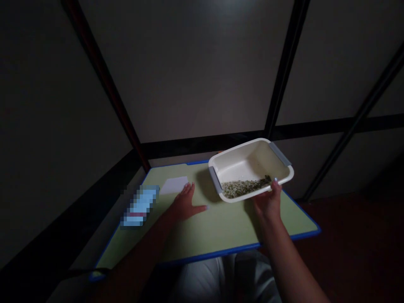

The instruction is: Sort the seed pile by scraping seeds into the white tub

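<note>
Gripped in the right hand [268, 204], white basin [243, 166] tilts above tabletop's [221, 235] far right part; left hand [186, 204] empty, fingers spread near the white sheet [174, 185]. Steeper tilt could spill loose bits [243, 187] over the near rim.

Trousers [202, 280]: pale grey, soft fabric, creased over the thighs. Left forearm [142, 248] and right forearm [288, 256]: bare. Left hand [184, 205], right hand [267, 205]: bare, thumbnails [275, 180] pale. Left elbow area: too dark to assess.
</note>
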`<state>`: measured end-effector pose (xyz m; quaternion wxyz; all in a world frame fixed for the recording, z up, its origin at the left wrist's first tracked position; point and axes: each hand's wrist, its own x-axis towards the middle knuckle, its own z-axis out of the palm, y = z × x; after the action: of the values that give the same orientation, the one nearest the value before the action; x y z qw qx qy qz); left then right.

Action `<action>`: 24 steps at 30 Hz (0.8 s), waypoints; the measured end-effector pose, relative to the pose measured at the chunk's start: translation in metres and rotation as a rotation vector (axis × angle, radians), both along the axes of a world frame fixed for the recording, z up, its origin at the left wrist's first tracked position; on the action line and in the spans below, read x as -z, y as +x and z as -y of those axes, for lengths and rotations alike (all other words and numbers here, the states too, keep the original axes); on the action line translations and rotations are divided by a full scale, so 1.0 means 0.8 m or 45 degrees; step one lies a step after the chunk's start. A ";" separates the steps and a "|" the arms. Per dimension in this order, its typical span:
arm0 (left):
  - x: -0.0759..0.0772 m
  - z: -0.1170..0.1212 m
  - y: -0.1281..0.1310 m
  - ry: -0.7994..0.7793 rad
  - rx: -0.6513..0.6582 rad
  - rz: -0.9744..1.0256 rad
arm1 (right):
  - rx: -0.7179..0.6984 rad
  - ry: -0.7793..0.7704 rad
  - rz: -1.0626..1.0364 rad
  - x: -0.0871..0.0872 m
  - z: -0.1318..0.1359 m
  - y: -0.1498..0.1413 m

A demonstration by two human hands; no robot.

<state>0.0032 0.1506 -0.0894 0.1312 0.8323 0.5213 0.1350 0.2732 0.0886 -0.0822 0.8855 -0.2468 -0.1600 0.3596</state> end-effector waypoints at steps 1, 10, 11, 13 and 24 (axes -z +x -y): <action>0.003 0.007 0.011 -0.001 0.053 0.062 | 0.017 0.008 -0.010 -0.002 -0.001 -0.003; -0.001 0.016 0.052 0.098 0.015 0.749 | -0.007 -0.160 0.116 -0.009 -0.002 -0.053; -0.005 0.011 0.051 0.113 -0.026 0.814 | -0.005 -0.166 0.131 -0.008 -0.004 -0.060; -0.012 0.001 0.049 0.138 -0.101 0.914 | 0.016 -0.163 0.167 -0.005 -0.008 -0.074; -0.002 -0.020 0.022 0.234 -0.133 0.918 | 0.162 -0.107 0.569 -0.015 -0.028 -0.110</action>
<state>0.0210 0.1667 -0.0878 0.2238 0.7120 0.4691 0.4721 0.1850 0.1108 -0.0700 0.8378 -0.3665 -0.3213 0.2459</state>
